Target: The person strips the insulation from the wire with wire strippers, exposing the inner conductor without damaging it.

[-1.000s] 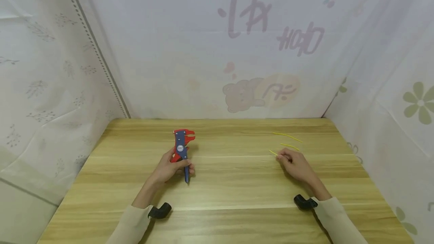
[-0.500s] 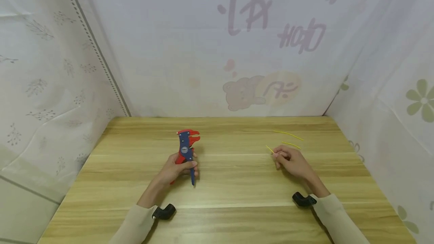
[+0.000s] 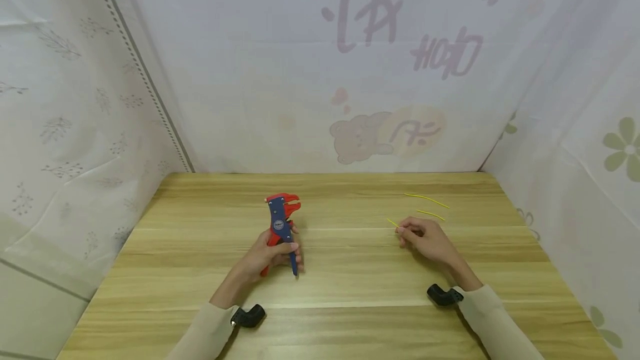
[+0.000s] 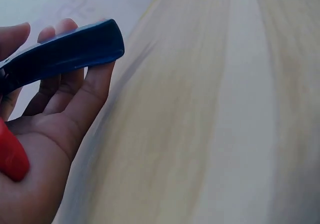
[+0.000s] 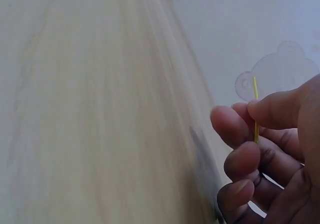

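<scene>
My left hand (image 3: pixel 267 253) grips a wire stripper (image 3: pixel 278 221) with a blue body, red jaws and a red handle. The tool's head points away from me, its jaws parted and facing right. In the left wrist view the blue handle (image 4: pixel 75 51) lies across my curled fingers, and the red handle (image 4: pixel 12 151) rests against the palm. My right hand (image 3: pixel 425 240) pinches a short yellow wire (image 5: pixel 255 89) between thumb and fingertips. One end of it sticks out beyond the pinch toward the left; the rest runs down among the fingers.
Two more yellow wires, a longer one (image 3: pixel 426 199) and a shorter one (image 3: pixel 431 215), lie on the wooden table (image 3: pixel 340 288) just beyond my right hand. A printed cloth (image 3: pixel 260 99) hangs behind the table, with more cloth at both sides. Black wrist mounts (image 3: pixel 248 316) sit at both sleeves.
My left hand has carried the wire stripper a little to the right and toward me. My right hand has shifted left with the yellow wire. The two lying wires stay put.
</scene>
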A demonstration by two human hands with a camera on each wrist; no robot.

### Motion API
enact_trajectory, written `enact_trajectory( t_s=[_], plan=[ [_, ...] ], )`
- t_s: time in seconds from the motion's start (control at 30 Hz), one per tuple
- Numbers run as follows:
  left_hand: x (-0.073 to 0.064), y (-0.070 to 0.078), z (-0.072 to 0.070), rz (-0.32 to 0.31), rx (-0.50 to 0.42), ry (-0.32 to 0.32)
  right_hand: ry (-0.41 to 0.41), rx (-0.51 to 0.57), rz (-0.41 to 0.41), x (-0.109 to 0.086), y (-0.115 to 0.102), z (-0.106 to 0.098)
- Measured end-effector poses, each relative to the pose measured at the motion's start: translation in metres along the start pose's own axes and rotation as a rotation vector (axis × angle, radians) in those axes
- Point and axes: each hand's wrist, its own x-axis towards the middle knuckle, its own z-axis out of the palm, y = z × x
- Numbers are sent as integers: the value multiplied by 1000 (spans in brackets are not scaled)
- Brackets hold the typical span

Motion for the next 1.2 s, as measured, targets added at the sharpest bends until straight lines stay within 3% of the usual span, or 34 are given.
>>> enact_trajectory(
  t_s=[0.23, 0.43, 0.9, 1.2],
  plan=[
    [3, -3, 5, 0, 58, -64, 19, 16, -19, 5, -4, 10],
    [6, -4, 9, -16, 55, -42, 44, 18, -24, 11, -10, 17],
    [13, -7, 22, -43, 14, -65, 46, 93, 11, 21, -18, 39],
    [16, -10, 28, -17, -19, -95, 51, 158, -77, 29, -21, 50]
  ],
)
